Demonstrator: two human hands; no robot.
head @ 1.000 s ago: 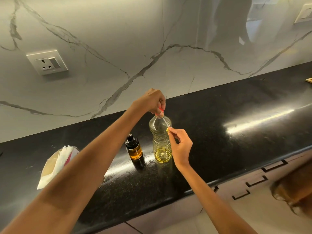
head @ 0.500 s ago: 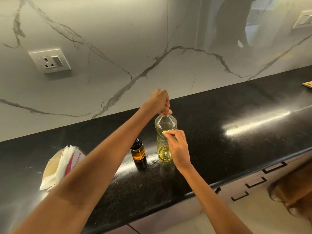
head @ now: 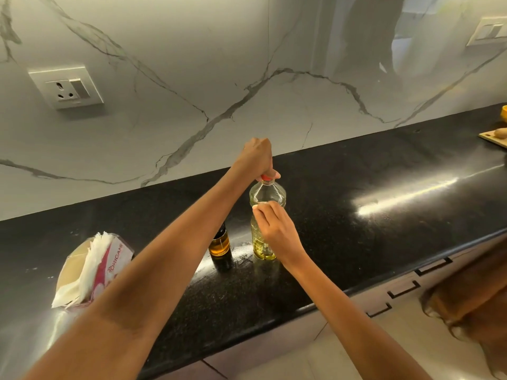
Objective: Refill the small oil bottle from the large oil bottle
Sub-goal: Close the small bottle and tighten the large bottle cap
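While your left hand closes down over the red cap of the large bottle, your right hand lies against the front of that bottle, just below its shoulder. Your right fingers are curled and pinched together on something small and pale; you cannot tell what it is, nor whether the hand truly grips the bottle or only rests on it. The large bottle stands upright on the black counter, clear plastic, with yellow oil filling only its lower part. Just beside it, on your left, stands the small bottle, dark glass with amber oil showing, upright, its top hidden behind your left forearm. The two bottles are near each other but not touching. Farther left on the counter lies a pack of paper napkins, tilted on its side, white sheets fanned out from it. Behind the counter rises a marble wall with a socket at the left. At the far right edge sits the corner of a wooden board.
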